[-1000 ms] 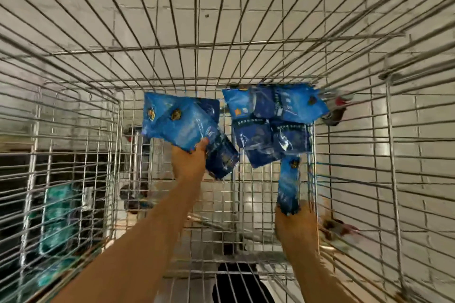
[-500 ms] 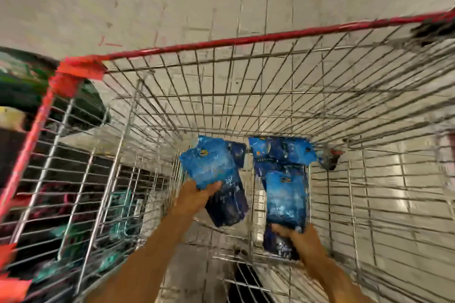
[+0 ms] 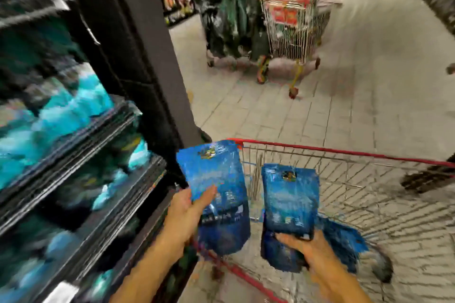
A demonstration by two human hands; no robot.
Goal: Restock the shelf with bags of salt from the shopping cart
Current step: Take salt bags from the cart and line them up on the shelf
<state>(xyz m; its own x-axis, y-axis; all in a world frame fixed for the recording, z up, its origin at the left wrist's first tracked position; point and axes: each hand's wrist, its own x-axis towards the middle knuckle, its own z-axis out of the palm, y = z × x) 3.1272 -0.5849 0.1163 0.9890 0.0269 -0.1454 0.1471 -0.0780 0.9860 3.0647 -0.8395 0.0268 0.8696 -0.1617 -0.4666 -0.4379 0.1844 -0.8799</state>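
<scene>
My left hand [image 3: 188,214] grips a blue salt bag [image 3: 214,179] held upright above the left rim of the red-edged shopping cart [image 3: 344,152]. My right hand [image 3: 307,252] holds a second blue salt bag [image 3: 289,202] by its lower end, upright over the cart's inside. More blue bags [image 3: 342,238] lie in the cart to the right of that hand. The dark shelf [image 3: 103,179] stands at the left, with blurred turquoise and blue packs on its levels.
A dark pillar [image 3: 152,56] rises beside the shelf. Farther down the tiled aisle stands another wire cart [image 3: 295,27] next to a person in dark clothes [image 3: 231,12]. A dark shoe [image 3: 428,177] shows at the right edge.
My view has swung up from the cart's bottom to the aisle and shelf. Both hands have lifted their bags out of the cart's depth, up to rim height.
</scene>
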